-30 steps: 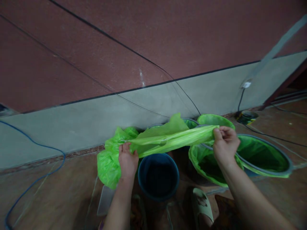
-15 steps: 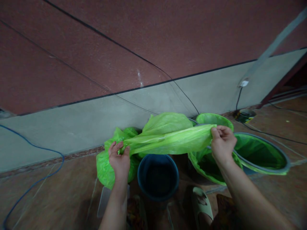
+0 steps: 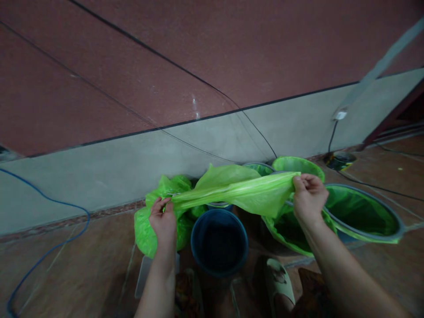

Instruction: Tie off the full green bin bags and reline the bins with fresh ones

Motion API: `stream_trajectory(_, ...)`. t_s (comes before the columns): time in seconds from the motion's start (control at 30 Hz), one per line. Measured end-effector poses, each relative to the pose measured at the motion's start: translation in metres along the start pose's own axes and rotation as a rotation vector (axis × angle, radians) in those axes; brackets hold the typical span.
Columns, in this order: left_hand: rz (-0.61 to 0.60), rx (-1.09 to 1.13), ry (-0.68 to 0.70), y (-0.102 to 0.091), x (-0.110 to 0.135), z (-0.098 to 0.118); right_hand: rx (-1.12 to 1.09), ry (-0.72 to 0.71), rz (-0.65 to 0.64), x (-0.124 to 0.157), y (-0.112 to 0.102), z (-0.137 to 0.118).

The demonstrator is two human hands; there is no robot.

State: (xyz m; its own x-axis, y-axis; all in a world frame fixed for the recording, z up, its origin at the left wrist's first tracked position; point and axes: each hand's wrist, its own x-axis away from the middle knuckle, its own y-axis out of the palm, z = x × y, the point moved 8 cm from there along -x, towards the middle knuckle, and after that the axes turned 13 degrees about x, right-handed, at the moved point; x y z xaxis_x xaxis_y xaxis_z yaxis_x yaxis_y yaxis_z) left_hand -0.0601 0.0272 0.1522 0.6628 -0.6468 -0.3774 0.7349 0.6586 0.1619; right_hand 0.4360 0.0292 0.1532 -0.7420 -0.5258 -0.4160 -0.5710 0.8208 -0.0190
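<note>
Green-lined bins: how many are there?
4: back-left bin, back-right bin, front bin, far-right bin. The held green bag may hide others.

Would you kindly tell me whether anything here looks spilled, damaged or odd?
The red wall has a whitish mark above the dark stripe, breaking its even colour. The front blue bucket shows no green liner, unlike the bins to its right. No spill shows.

You are holding a translucent lime-green plastic bag (image 3: 228,190) stretched sideways between your left hand (image 3: 164,218) and right hand (image 3: 309,194). It is sloping upward toward your right, its middle lying in long, narrow creases, while thin, loose film is spreading above them and drooping below toward the right end.
</note>
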Motion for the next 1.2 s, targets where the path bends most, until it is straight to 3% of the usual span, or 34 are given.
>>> stream_trajectory(0.13,0.031,0.168,-0.130,0.004,0.004,-0.001,0.014,0.005,0.001,-0.002,0.000,0.004)
stream_trajectory(0.33,0.180,0.536,-0.533,0.003,0.014,-0.004,-0.001,0.010,-0.012,0.000,-0.001,0.001)
stream_trajectory(0.5,0.037,0.948,-0.604,0.016,0.006,0.008,-0.049,0.011,-0.032,0.003,0.003,-0.007)
stream_trajectory(0.63,-0.040,1.073,-0.608,0.016,-0.001,0.017,-0.144,0.045,-0.048,0.004,0.005,-0.013)
stream_trajectory(0.77,-0.067,0.963,-0.506,0.011,-0.008,0.018,-0.183,0.040,-0.078,0.007,0.007,-0.024)
stream_trajectory(0.87,0.077,0.651,-0.381,-0.004,-0.012,0.009,-0.207,0.082,-0.181,0.011,0.014,-0.028)
stream_trajectory(1.0,0.198,0.386,-0.314,-0.016,-0.014,0.005,-0.281,0.186,-0.371,0.015,0.022,-0.032)
stream_trajectory(1.13,0.155,0.336,-0.196,-0.021,-0.021,0.009,-0.344,0.236,-0.605,0.018,0.024,-0.032)
stream_trajectory(1.2,0.090,0.291,-0.196,-0.019,-0.023,0.001,-0.196,0.184,-0.804,0.029,0.029,-0.025)
